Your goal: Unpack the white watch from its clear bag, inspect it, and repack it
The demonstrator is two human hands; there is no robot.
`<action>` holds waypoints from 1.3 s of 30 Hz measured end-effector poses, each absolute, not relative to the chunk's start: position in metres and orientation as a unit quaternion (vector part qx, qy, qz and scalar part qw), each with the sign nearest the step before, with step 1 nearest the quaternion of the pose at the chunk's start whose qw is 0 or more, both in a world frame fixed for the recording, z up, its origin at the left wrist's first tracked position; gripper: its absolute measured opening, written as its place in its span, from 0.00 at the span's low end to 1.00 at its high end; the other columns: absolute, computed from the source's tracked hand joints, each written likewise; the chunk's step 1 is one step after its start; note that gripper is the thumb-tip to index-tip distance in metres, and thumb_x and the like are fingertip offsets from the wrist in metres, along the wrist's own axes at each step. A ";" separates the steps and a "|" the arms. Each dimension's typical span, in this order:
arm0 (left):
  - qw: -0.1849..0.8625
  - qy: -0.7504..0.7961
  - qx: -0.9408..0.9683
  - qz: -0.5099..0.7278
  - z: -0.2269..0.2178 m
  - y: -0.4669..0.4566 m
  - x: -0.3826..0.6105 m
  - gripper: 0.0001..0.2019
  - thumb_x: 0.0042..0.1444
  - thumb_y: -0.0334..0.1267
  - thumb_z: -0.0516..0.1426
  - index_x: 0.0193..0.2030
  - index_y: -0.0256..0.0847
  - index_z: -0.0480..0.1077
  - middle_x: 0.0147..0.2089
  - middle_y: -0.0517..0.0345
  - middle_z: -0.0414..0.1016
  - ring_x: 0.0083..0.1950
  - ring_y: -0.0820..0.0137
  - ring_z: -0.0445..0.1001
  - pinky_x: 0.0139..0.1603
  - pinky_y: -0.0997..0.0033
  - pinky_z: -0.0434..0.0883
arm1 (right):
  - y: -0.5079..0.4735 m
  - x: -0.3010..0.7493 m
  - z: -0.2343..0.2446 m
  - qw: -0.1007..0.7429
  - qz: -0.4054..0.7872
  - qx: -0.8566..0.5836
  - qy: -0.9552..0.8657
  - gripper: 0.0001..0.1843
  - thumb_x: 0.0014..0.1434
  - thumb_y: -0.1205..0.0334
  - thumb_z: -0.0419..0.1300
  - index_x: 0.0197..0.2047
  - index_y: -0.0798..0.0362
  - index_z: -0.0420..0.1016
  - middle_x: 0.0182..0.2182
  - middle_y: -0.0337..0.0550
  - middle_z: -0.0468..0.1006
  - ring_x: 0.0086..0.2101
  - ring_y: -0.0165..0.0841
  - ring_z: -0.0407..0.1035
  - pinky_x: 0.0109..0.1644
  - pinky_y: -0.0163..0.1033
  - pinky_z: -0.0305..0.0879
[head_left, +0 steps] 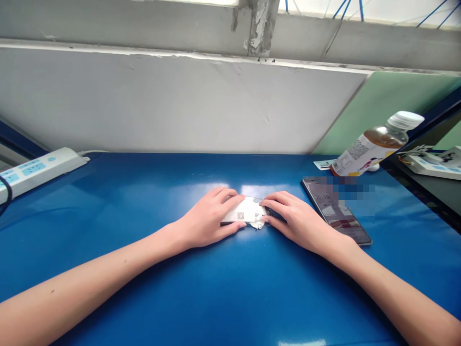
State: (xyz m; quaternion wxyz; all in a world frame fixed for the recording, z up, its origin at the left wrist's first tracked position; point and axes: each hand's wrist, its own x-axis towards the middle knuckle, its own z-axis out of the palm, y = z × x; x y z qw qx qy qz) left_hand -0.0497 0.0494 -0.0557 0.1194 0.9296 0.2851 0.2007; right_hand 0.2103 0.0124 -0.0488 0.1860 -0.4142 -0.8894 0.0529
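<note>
Centrally on a blue table (173, 293), a small white box (247, 210) lies flat, the left hand (205, 218) pinching one end between thumb and fingers, the right hand (298, 221) pinching the other, seemingly to steady it.

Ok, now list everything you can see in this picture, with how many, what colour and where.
Table: one, blue, under the hands
White flat piece: one, white with a printed code, between the hands
Phone: one, dark-screened, beyond the right hand, partly blurred
Bottle: one, white cap, amber contents, far right
Card: one, pale, beside the bottle's base
Power strips: two, white and light blue, far left and far right
Wall panels: two, greyish white behind the table, pale green to its right
Cords: several, blue, top right
Left hand: one, bare, on the white flat piece
Right hand: one, bare, at its right end
</note>
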 end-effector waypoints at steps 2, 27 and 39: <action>0.119 0.284 0.930 0.202 -0.055 0.049 -0.050 0.22 0.65 0.47 0.55 0.62 0.39 0.66 0.56 0.42 0.71 0.56 0.53 0.69 0.58 0.51 0.68 | 0.012 0.210 -0.049 0.187 0.051 -0.421 -0.886 0.11 0.68 0.60 0.57 0.52 0.52 0.73 0.47 0.53 0.78 0.47 0.45 0.73 0.50 0.53 0.74; 0.101 0.287 0.950 0.073 -0.053 0.047 -0.049 0.34 0.68 0.52 0.51 0.73 0.32 0.49 0.73 0.35 0.54 0.74 0.48 0.49 0.70 0.46 0.54 | 0.006 0.204 -0.043 0.214 0.069 -0.407 -0.885 0.14 0.68 0.64 0.53 0.53 0.54 0.75 0.52 0.56 0.76 0.53 0.46 0.70 0.56 0.54 0.71; 0.098 0.298 0.948 0.054 -0.053 0.045 -0.049 0.35 0.69 0.52 0.49 0.73 0.30 0.49 0.74 0.37 0.51 0.75 0.49 0.48 0.72 0.48 0.52 | 0.006 0.206 -0.043 0.284 0.170 -0.508 -0.795 0.17 0.67 0.60 0.55 0.56 0.53 0.73 0.41 0.46 0.84 0.41 0.41 0.78 0.48 0.47 0.74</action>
